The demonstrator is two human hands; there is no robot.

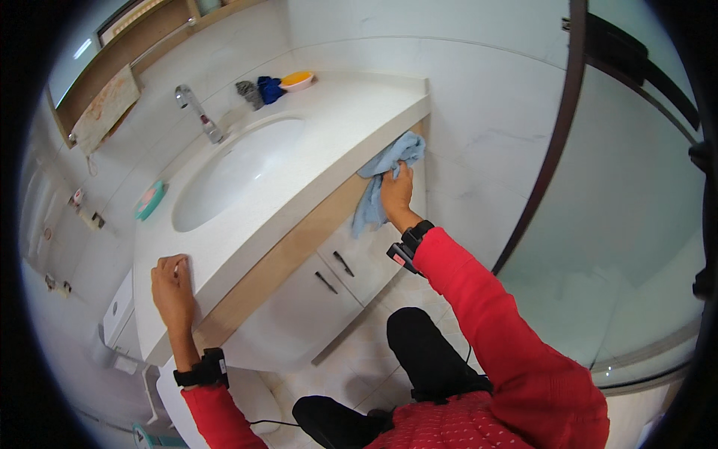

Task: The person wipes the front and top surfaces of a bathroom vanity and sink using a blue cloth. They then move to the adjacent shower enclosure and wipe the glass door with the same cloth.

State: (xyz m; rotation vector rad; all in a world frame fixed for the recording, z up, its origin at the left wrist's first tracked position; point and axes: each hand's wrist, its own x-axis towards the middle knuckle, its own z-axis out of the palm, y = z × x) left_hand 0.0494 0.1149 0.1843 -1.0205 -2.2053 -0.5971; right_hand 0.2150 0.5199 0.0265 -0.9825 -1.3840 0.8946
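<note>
My right hand [398, 193] holds a light blue cloth [401, 151] against the wooden front band of the vanity, just under the countertop's edge near its far right end. Part of the cloth hangs down below the hand. At the lower left, my left hand [173, 286] rests on the white countertop [336, 120] with its fingers curled; no object shows in it. Between the hands lies the oval washbasin [235, 174], with a chrome faucet [205, 120] behind it.
A teal soap dish [149, 200] with pink soap, a grey scrubber [250, 94], a dark blue cloth [270, 90] and a pink dish with an orange item [297, 81] stand on the countertop. Cabinet doors [297, 314] are below. A glass shower door [617, 213] stands right, a toilet [120, 314] left.
</note>
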